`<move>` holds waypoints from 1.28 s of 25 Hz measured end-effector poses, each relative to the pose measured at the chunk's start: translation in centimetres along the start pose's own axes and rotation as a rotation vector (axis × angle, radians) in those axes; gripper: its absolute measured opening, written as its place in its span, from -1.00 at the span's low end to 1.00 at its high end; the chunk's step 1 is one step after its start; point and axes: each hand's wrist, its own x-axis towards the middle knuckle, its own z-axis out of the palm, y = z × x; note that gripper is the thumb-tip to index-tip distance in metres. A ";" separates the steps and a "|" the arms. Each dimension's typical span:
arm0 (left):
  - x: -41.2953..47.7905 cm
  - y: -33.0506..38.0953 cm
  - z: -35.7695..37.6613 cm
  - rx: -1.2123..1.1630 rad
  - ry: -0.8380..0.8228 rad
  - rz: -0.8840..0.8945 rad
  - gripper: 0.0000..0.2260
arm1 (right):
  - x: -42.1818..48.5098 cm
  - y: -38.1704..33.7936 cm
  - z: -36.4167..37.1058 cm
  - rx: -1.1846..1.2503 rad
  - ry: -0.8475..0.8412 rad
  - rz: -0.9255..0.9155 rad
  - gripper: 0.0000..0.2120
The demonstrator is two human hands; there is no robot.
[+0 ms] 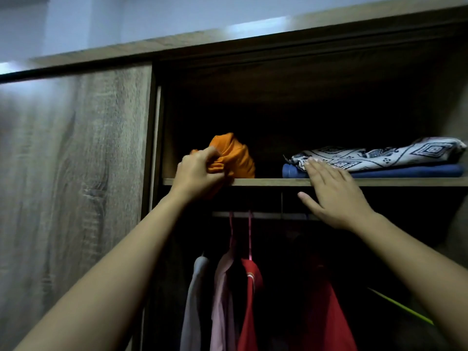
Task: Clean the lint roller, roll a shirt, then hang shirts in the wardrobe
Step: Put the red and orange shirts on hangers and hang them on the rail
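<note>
Far L: wardrobe door (76, 173), grey-brown wood grain, blurred, covers the L part of the wardrobe. Opening starts just R of its edge; interior is dark.

L hand (197, 173): raised to shelf (273, 182) level, forearm coming up from bottom L. Fingers curled tight, gripping a bunch of fabric at the near L end of the orange shirt (235, 158). Knuckles sit at the shelf's front edge.

Orange shirt: rolled/bundled into a lump, on the upper shelf at its L end, close to the front edge. Bit of orange cloth hangs below the shelf edge under the hand. Well apart from the stack further R, w/ dark gap between.

Below shelf, centre: rail (266, 215) w/ pink hangers (231, 231). Hanging from L to R: pale grey garment (195, 300), pink garment (222, 300), red garment (253, 300). More dark clothes to the R, too dim to tell.

R hand (331, 196): flat, fingers straight and slightly spread, holding nothing. Fingertips touch the L end of the folded stack; palm in front of shelf edge, thumb out below it.

Stack on shelf, R side: patterned cloth (379, 155), white w/ dark geometric print, lying on top of blue garment (405, 171), both folded flat.

Lower R: thin yellow-green rod (400, 306), slanted, in the dark.
</note>
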 end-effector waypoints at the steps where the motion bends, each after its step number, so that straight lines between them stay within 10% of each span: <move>1: -0.9 0.6 -0.7 -0.025 0.024 0.061 -0.70 | -0.2 -0.4 -0.8 0.074 -0.063 0.020 -0.12; 4: -4.3 3.2 -3.7 -0.156 0.035 0.198 -0.72 | -2.6 -3.6 -3.5 0.512 -0.133 0.112 -0.06; 8: -11.4 7.3 -7.3 -0.374 -0.047 0.271 -0.73 | -8.5 -10.0 -7.2 0.579 0.264 -0.186 0.03; 15: -21.0 6.8 -7.1 -0.983 -0.467 -0.395 -0.61 | -16.0 -13.4 -7.1 0.668 -0.083 -0.183 -0.45; 18: -23.6 5.3 -7.6 -0.917 -0.670 -0.481 -0.89 | -19.8 -13.7 -6.8 0.569 -0.086 -0.236 -0.51; 26: -28.7 7.8 -8.5 -0.755 -0.879 -0.359 -0.58 | -25.4 -15.7 -7.4 0.381 0.060 -0.344 -0.72; 32: -29.6 7.5 -9.0 -0.709 -0.668 -0.406 -0.83 | -25.8 -16.8 -8.0 0.260 0.124 -0.419 -0.70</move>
